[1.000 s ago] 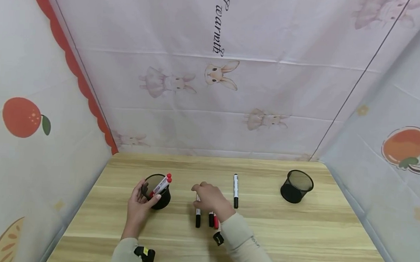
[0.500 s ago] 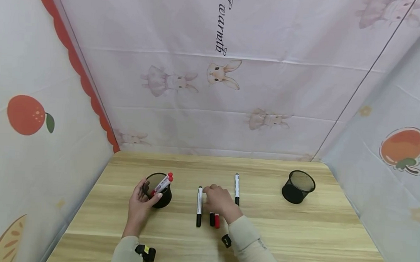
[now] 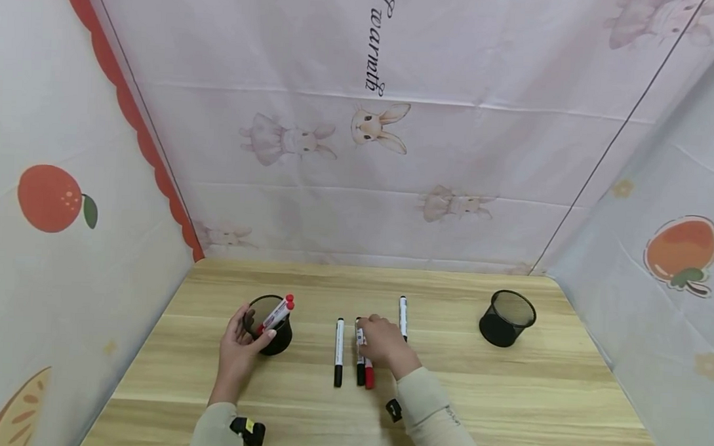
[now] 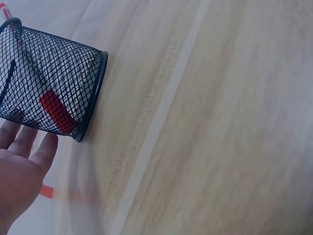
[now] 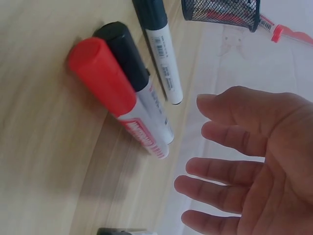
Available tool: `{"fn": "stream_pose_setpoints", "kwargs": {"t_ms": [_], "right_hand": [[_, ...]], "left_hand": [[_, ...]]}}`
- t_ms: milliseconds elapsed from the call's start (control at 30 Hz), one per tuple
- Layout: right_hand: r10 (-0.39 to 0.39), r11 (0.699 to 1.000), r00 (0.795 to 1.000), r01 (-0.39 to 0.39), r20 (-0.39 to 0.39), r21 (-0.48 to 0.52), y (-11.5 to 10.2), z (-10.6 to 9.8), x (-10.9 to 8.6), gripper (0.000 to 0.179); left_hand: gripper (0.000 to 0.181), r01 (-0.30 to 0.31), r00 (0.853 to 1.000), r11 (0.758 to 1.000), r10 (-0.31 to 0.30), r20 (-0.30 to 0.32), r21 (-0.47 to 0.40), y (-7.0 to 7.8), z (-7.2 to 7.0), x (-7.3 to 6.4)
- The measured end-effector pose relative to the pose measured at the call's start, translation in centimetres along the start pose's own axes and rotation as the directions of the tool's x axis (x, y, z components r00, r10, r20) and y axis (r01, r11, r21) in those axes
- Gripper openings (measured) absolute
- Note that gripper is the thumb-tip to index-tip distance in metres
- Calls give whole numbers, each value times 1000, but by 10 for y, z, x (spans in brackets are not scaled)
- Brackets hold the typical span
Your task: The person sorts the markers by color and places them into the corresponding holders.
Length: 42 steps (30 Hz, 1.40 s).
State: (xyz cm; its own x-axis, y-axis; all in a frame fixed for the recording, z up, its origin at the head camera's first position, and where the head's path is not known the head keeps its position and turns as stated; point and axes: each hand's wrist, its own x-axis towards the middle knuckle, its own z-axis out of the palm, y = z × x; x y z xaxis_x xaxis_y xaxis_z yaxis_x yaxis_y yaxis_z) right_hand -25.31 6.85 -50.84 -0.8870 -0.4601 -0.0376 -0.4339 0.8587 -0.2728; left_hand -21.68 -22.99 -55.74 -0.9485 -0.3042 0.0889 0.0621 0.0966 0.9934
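Observation:
My left hand [image 3: 236, 363] holds a black mesh pen holder [image 3: 279, 342] at the table's left, thumb at the near side and fingers around the far side. Two red markers [image 3: 278, 312] lean in it; a red cap [image 4: 57, 112] shows through the mesh in the left wrist view. My right hand [image 3: 385, 342] is over the middle of the table, fingers apart and nothing between them in the right wrist view. Just beside its fingertips a red-capped marker [image 5: 105, 81] lies against a black-capped marker [image 5: 124, 54]. Another black-capped marker [image 3: 339, 350] lies to their left.
Beyond the right hand lies one more black-capped marker [image 3: 403, 316], partly covered by the hand. A second black mesh pen holder [image 3: 501, 326] stands at the right. Printed cloth walls [image 3: 357, 229] enclose the wooden table [image 3: 540, 400] at the back and sides.
My right hand has moved right from above the left black-capped marker to the red and black pair, uncovering that left marker. The left hand keeps its hold on the pen holder.

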Motion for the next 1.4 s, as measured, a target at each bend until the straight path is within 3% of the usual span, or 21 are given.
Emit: {"fn": "stream_pose_setpoints", "kwargs": {"t_ms": [633, 833, 1033, 1233, 1400], "right_hand": [[29, 999, 1000, -29, 10, 29, 18, 15, 4, 24], [-8, 997, 998, 13, -70, 74, 21, 17, 3, 5], [55, 994, 991, -43, -125, 103, 25, 27, 8, 11], [62, 994, 986, -47, -154, 96, 25, 31, 11, 16], [102, 984, 986, -81, -130, 155, 22, 24, 9, 7]], "left_hand": [[83, 13, 1000, 1000, -13, -2, 7, -1, 1, 1], [84, 6, 1000, 1000, -6, -1, -5, -1, 1, 0], [84, 10, 1000, 1000, -10, -2, -1, 1, 1, -1], [85, 14, 1000, 1000, -14, -3, 9, 1, 1, 0], [85, 7, 1000, 1000, -7, 6, 3, -1, -1, 1]]}}
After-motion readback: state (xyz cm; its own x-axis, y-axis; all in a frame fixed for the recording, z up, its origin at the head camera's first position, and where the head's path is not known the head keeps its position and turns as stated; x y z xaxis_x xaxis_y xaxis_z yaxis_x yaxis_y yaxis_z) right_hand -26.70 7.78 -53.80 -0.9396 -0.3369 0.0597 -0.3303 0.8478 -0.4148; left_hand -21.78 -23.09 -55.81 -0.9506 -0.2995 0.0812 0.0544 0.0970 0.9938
